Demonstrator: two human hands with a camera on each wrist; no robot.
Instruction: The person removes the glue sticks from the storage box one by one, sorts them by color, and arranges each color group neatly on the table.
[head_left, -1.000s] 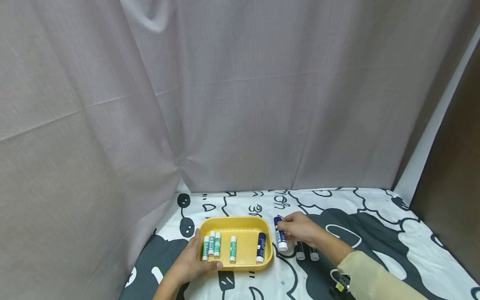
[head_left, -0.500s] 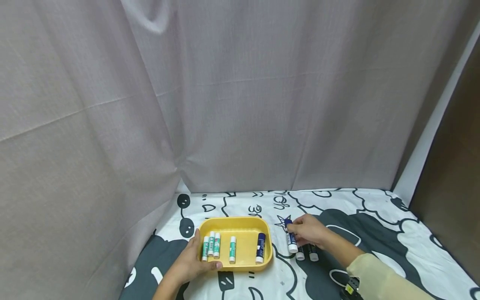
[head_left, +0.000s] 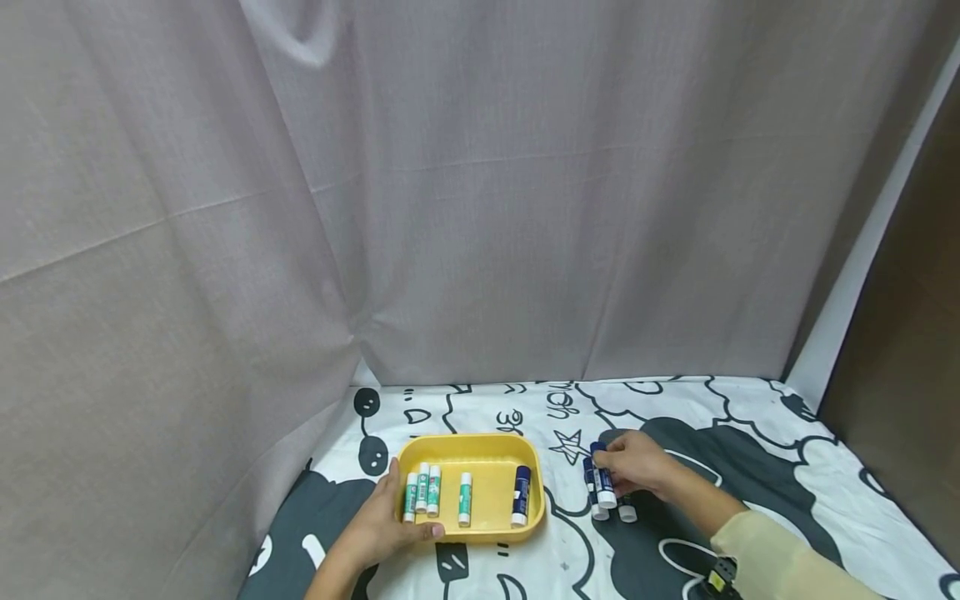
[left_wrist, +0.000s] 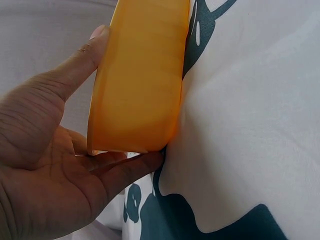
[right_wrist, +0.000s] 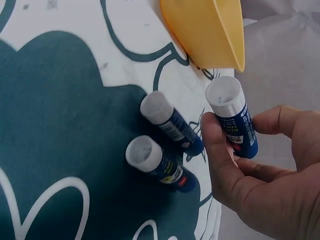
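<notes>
My right hand (head_left: 637,462) pinches a navy glue stick (right_wrist: 232,117) with a white end between thumb and fingers. It is held above the cloth, to the right of the yellow tray (head_left: 491,467). Two similar navy glue sticks lie close by on the cloth, one nearer the tray (right_wrist: 175,127) and the other (right_wrist: 162,167) beside it. On the tray's left side, my left hand (head_left: 382,512) grips the rim, thumb at the front and fingers around the corner. Inside the tray are several slim green-and-white sticks (head_left: 434,490) on the left and one navy glue stick (head_left: 521,496) on the right.
A white cloth (head_left: 540,575) with dark grey cartoon prints covers the surface. Behind it hangs a grey curtain (head_left: 480,250), which also runs down the left. A brown panel (head_left: 900,333) stands at the far right.
My right hand has carried the glue stick rightward, away from the tray's edge and over the two lying on the cloth. The left hand and tray stay put.
</notes>
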